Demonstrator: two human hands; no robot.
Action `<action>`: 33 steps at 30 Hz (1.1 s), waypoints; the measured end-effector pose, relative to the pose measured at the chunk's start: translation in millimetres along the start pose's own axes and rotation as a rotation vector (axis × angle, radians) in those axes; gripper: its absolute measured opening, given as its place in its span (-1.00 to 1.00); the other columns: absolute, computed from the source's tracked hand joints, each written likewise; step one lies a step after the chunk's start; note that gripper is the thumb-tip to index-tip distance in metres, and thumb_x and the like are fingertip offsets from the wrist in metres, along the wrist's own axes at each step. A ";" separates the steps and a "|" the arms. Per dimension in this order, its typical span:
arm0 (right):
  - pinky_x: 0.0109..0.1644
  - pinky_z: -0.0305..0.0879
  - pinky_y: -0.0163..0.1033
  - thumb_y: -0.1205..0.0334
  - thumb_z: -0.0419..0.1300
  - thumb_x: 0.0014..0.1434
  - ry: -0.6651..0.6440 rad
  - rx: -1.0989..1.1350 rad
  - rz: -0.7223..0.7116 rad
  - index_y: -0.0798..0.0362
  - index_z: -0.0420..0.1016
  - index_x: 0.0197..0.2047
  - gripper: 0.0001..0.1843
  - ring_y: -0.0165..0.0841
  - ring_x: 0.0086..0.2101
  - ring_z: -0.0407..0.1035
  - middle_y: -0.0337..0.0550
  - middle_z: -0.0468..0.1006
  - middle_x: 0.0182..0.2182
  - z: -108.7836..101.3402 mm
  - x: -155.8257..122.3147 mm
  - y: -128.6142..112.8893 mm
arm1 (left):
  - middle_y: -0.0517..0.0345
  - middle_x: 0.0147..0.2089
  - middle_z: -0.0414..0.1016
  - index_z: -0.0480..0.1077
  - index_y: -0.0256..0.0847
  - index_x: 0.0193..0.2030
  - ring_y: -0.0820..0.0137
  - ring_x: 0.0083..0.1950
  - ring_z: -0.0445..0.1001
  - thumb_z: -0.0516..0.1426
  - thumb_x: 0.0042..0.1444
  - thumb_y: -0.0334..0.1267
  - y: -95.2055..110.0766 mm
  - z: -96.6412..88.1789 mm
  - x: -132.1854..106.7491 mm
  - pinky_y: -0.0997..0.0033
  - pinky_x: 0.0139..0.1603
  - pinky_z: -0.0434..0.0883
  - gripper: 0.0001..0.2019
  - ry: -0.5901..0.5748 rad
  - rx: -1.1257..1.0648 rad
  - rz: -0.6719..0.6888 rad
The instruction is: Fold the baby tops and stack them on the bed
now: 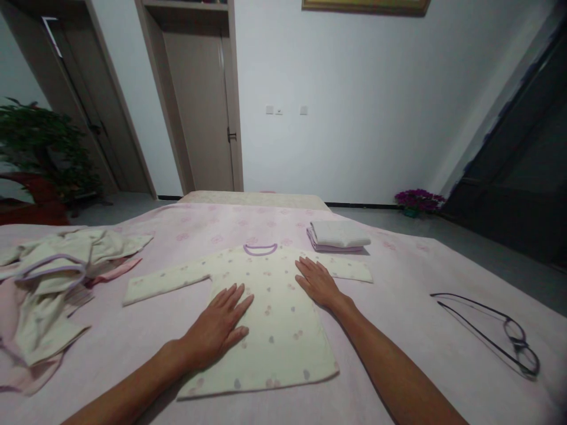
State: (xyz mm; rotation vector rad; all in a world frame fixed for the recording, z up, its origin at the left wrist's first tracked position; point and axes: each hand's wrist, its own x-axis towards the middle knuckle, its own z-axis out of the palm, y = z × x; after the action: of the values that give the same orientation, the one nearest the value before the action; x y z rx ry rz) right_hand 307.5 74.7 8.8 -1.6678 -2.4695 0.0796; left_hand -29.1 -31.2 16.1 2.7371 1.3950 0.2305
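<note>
A small pale-yellow long-sleeved shirt [274,319] with a purple collar lies spread flat on the pink bedsheet [398,277], sleeves stretched out to both sides. My left hand [217,327] rests flat on the shirt's left side, fingers stretched out. Flat on the shirt's right side, near the armpit, lies my right hand [316,282], also with fingers spread. Neither hand holds anything.
A heap of unfolded pale clothes [48,277] lies at the left. A folded stack of garments [337,236] sits beyond the shirt at the right. Dark-framed glasses [509,333] lie on the sheet at the right. Doors, a plant and flowers stand beyond the bed.
</note>
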 end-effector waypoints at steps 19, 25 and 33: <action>0.44 -0.31 -0.04 -0.06 -0.21 0.41 0.012 0.001 0.015 0.01 0.08 0.45 -0.35 -0.29 0.40 -0.14 -0.11 0.02 0.44 -3.9 -1.3 -3.8 | -0.24 0.49 0.00 0.19 -0.36 0.37 0.01 0.51 -0.05 -0.01 0.31 -0.10 -39.5 -6.7 94.2 0.01 0.45 0.04 -0.44 0.141 0.016 -0.302; 0.44 -0.29 -0.04 -0.06 -0.21 0.41 0.017 0.000 0.009 0.00 0.09 0.44 -0.36 -0.28 0.40 -0.13 -0.13 0.03 0.44 -5.0 -3.0 -3.9 | -0.23 0.50 -0.02 0.08 -0.41 0.43 0.07 0.51 -0.04 -0.13 0.36 -0.01 -63.8 9.4 130.5 0.03 0.45 -0.05 -0.37 0.064 0.085 -0.334; 0.44 -0.29 -0.05 -0.07 -0.21 0.40 0.006 0.008 0.016 0.01 0.08 0.45 -0.35 -0.28 0.40 -0.13 -0.12 0.02 0.44 -5.3 -2.0 -4.0 | -0.22 0.51 -0.06 0.01 -0.21 0.47 -0.05 0.51 -0.08 -0.21 0.34 0.15 -66.8 18.4 128.9 -0.20 0.38 -0.06 -0.31 0.066 0.109 -0.480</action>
State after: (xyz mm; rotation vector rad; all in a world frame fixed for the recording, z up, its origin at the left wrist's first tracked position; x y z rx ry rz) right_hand 305.5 71.1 14.3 -1.6818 -2.4489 0.0860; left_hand -4.9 112.5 3.3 2.3874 2.0772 0.2220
